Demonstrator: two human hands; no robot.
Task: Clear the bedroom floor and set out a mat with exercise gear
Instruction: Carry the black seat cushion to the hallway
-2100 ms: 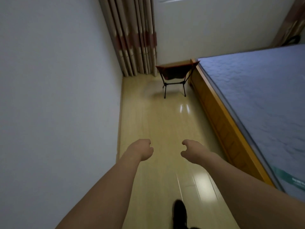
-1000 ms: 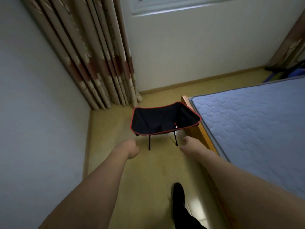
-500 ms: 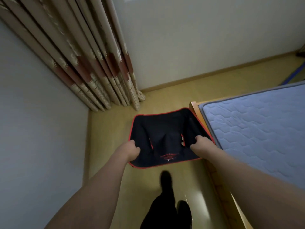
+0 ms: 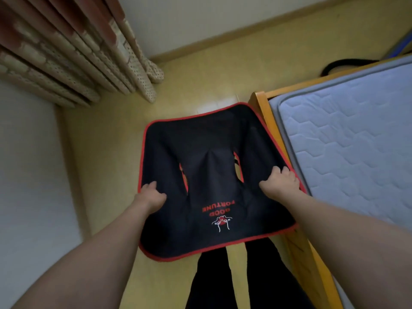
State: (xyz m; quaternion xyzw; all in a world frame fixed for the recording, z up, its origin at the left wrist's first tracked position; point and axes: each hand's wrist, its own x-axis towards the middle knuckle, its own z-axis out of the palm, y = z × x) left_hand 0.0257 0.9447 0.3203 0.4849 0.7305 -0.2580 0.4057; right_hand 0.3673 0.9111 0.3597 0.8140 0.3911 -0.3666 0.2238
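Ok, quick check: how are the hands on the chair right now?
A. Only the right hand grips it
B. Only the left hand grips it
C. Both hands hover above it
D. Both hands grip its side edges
D: the left hand and the right hand each grip a red-trimmed side edge of the chair.
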